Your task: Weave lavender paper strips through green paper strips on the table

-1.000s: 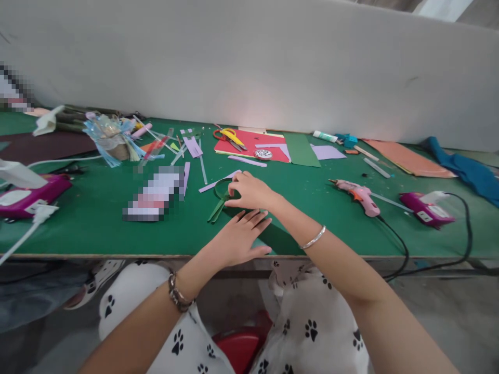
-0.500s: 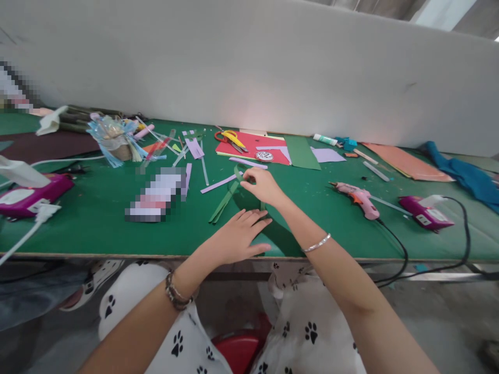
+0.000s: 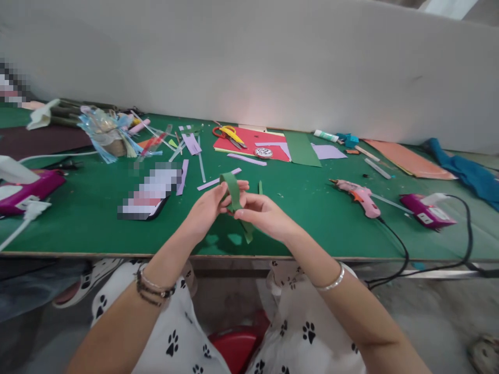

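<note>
Between my hands, a little above the green tabletop [image 3: 304,228], a green paper strip [image 3: 233,191] bends into a curved loop. My left hand [image 3: 210,205] grips its left side, with fingers reaching behind it. My right hand [image 3: 265,214] pinches the lower part of the strip between thumb and fingers. A loose green end [image 3: 248,232] hangs below the right hand. Just beyond my right fingers, a small green piece [image 3: 260,187] lies on the table. A thin purple paper strip [image 3: 208,184] lies just past my left hand.
To the right lie a pink glue gun [image 3: 358,196] and a purple power socket [image 3: 427,212]. A phone [image 3: 150,192] is on the left. Scissors [image 3: 231,136] rest on red paper [image 3: 253,139] at the back, near green paper [image 3: 302,149] and a glue stick [image 3: 326,136].
My left hand has lifted off the table and closed on the green strip. My right hand has come down and nearer, and the strip now forms a raised loop between both hands.
</note>
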`<move>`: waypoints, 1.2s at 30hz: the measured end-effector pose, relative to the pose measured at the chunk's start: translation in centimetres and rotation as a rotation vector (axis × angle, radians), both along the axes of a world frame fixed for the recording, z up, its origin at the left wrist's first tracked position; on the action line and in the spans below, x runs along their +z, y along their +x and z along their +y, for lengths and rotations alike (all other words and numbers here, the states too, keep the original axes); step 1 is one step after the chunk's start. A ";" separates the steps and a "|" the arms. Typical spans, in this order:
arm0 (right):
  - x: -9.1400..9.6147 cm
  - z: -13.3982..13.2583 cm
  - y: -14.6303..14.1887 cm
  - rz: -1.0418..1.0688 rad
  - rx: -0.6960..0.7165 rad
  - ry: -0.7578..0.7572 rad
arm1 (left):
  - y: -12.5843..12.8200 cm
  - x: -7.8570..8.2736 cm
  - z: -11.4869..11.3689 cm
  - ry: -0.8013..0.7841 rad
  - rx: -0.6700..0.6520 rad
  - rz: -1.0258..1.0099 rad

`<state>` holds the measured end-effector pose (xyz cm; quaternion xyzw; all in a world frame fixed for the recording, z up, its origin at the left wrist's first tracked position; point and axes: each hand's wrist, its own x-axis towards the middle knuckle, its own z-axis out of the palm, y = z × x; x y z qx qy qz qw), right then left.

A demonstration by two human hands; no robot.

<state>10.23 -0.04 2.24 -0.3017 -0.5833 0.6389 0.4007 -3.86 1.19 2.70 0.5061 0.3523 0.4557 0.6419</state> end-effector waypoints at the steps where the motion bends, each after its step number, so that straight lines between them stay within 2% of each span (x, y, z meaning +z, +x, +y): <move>1: -0.2 -0.1 -0.1 -0.004 -0.009 -0.017 | 0.1 0.2 -0.1 -0.038 0.012 -0.034; 6: -0.7 -0.8 -0.5 -0.008 -0.156 0.016 | 0.1 0.5 0.3 -0.212 0.054 -0.280; 9: -0.8 -1.0 -0.5 0.009 -0.192 -0.027 | -0.2 0.6 0.7 -0.270 0.093 -0.376; 14: -0.8 -1.0 -0.5 -0.043 -0.131 -0.171 | -0.2 1.2 0.6 -0.366 0.157 -0.469; 18: -0.6 -1.2 -0.6 -0.051 -0.087 -0.217 | -0.1 1.5 0.1 -0.321 0.138 -0.536; 22: -0.3 -1.1 -0.3 -0.148 -0.080 -0.141 | 0.0 1.7 -0.3 -0.317 0.049 -0.589; 25: 0.1 -0.9 0.4 -0.199 -0.194 0.000 | 0.1 1.8 -0.5 -0.381 -0.026 -0.527; 28: 0.5 -0.7 1.0 -0.173 -0.359 0.172 | 0.5 1.8 -1.0 -0.430 -0.227 -0.404; 30: 0.6 -0.7 1.2 -0.189 -0.415 0.256 | 0.8 1.5 -1.4 -0.463 -0.377 -0.313; 33: 0.7 -0.6 1.4 -0.290 -0.408 0.300 | 1.3 0.9 -1.8 -0.481 -0.524 -0.209; 36: 0.9 -0.5 1.7 -0.370 -0.333 0.250 | 1.6 0.5 -1.9 -0.474 -0.603 -0.173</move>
